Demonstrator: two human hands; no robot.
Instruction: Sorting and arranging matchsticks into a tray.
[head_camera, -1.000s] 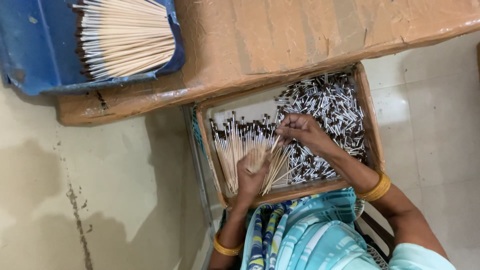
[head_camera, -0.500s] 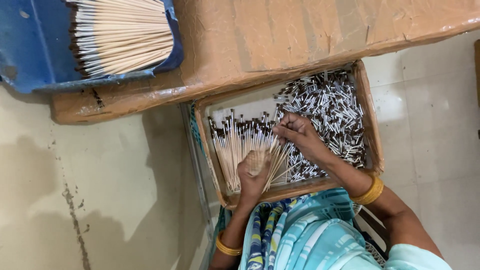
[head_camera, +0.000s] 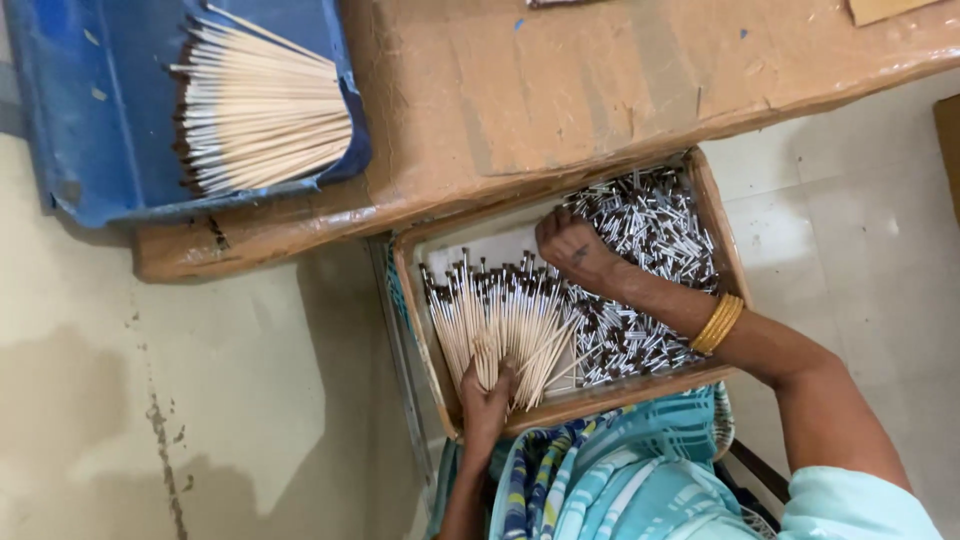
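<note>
I see a fan of thin pale sticks with dark tips lying in the left half of a shallow wooden tray. The tips point away from me and spread wide; the bare ends gather toward the near edge of the tray. My left hand has its fingers curled tight around those gathered ends, so the sticks fan out from my grip, and a few loose ones cross at an angle just right of the fingers.

My right hand sits at the far right edge of the fan, beside the dark tips. Its fingers are bent down and bunched narrow over a heap of small silver and black metal pieces that fills the right half of the tray. I cannot tell whether those fingers pinch anything, since the knuckles hide the tips. A yellow bangle circles that wrist.

The tray rests on my lap, above striped blue cloth. Its far edge tucks under a worn brown table. On the left of the table lies a blue sheet carrying a second bundle of sticks, well apart from both hands. Pale floor lies to the left.
</note>
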